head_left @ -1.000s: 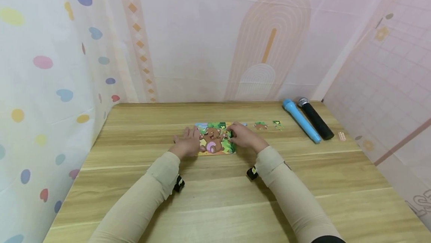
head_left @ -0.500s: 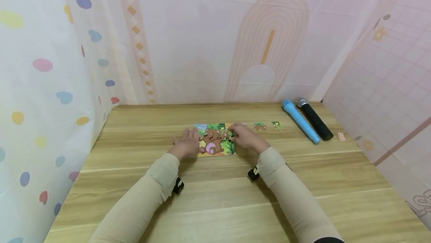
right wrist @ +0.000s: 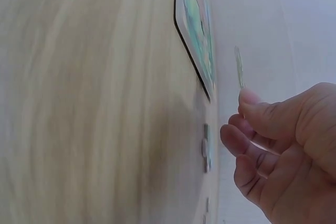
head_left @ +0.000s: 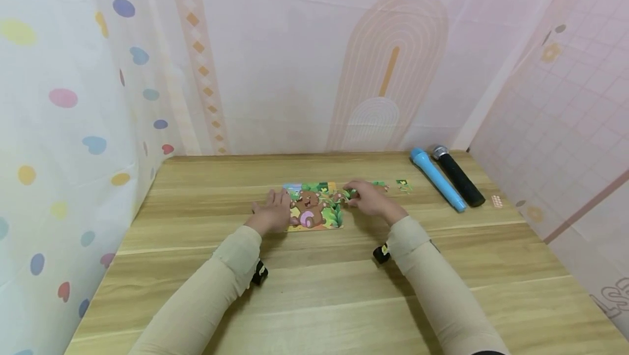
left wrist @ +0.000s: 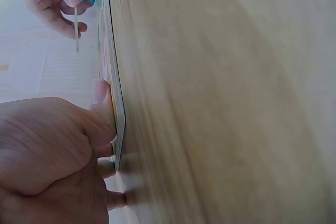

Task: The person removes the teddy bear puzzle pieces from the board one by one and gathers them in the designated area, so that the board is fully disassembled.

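Observation:
A bear-picture jigsaw puzzle [head_left: 310, 210] lies flat on the wooden table. My left hand [head_left: 273, 213] rests at its left edge, fingers straight; in the left wrist view the thumb [left wrist: 103, 111] lies on the board's face. Between thumb and fingers of my right hand [head_left: 369, 199], a thin puzzle piece [right wrist: 239, 66] is pinched on edge, raised above the puzzle's right side. From the head it shows brown and green and overlaps the board's upper right. Part of the board's left side is hidden under my left hand.
Right of the puzzle lie loose puzzle pieces [head_left: 404, 185], one partly behind my right hand. A blue microphone [head_left: 439, 179] and a black microphone [head_left: 459, 176] lie at the back right, near a small dotted card [head_left: 497, 201]. A patterned curtain [head_left: 275, 71] hangs behind the table.
My right hand has moved off the puzzle's right part, up and to the right, with the piece now showing in its fingers. My left hand has stayed in place.

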